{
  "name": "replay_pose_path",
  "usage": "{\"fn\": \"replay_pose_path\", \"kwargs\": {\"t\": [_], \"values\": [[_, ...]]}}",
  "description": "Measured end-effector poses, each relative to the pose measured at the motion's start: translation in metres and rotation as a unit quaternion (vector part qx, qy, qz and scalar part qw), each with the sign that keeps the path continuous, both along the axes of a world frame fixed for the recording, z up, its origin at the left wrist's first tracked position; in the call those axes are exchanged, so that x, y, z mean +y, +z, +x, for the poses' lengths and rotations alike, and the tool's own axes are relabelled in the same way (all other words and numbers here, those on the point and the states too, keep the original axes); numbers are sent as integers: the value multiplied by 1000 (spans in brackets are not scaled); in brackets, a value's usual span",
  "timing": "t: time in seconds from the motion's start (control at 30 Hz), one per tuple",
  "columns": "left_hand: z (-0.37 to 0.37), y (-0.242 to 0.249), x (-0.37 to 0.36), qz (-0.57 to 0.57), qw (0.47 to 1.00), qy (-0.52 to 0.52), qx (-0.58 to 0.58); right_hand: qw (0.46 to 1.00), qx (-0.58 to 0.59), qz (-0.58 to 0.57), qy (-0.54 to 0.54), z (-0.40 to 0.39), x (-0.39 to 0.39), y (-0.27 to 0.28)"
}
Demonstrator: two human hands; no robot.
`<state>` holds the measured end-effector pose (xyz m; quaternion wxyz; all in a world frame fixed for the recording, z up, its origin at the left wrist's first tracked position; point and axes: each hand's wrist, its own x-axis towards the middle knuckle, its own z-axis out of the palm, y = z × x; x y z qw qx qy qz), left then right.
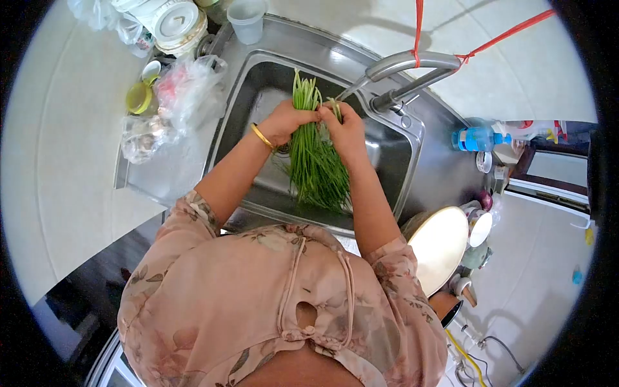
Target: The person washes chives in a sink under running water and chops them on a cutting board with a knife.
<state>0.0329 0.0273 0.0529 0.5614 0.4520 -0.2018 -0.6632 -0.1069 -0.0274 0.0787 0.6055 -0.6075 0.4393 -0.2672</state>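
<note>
A long bunch of thin green stalks (314, 158) hangs over the metal sink (248, 187), pale ends up and dark green leaves down. My left hand (284, 122), below which a gold bangle sits on the wrist, is wrapped round the bunch near its upper part. Close against it, my right hand (345, 132) pinches a few stalk ends at the right side of the bunch. Water runs from the curved faucet (403, 62) near my right fingers. Part of the drain shows behind the stalks.
Clear plastic bags (190, 90) and a yellow-green container (138, 98) stand left of the sink. A translucent tub (247, 22) is at the back. To the right are a blue bottle (476, 138) and a large round pale board (438, 248). Red cord ties the faucet.
</note>
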Motion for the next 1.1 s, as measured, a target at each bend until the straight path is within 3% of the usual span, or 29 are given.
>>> {"fn": "replay_pose_path", "kwargs": {"t": [0.1, 0.2, 0.3, 0.4, 0.5, 0.7, 0.9, 1.0, 1.1], "values": [[-4, 6, -5, -53, 997, -52, -20, 981, -70, 178, -21, 3, -7, 10], [-2, 0, -8, -27, 996, -86, -5, 970, -135, 193, -57, 2, -12, 4], [0, -4, -11, 20, 997, -41, 55, 975, -151, 71, -144, -4, -15, -13], [2, 3, -13, 0, 998, -37, 49, 983, -133, 113, -59, -17, -18, -15], [2, -4, -22, -48, 995, -78, 42, 998, -31, 61, 5, -7, -12, -1], [1, 5, -24, -74, 991, -104, 45, 985, -106, 134, 7, -3, -18, 3], [-2, -2, -25, -57, 990, -108, 76, 997, -57, 10, -47, -2, -20, -16], [-3, -3, -27, -52, 986, -122, 103, 988, -79, 78, -104, -2, -16, -10], [-5, -5, -29, -23, 985, -109, 128, 985, -113, 50, -124, -2, -17, -16]]}}
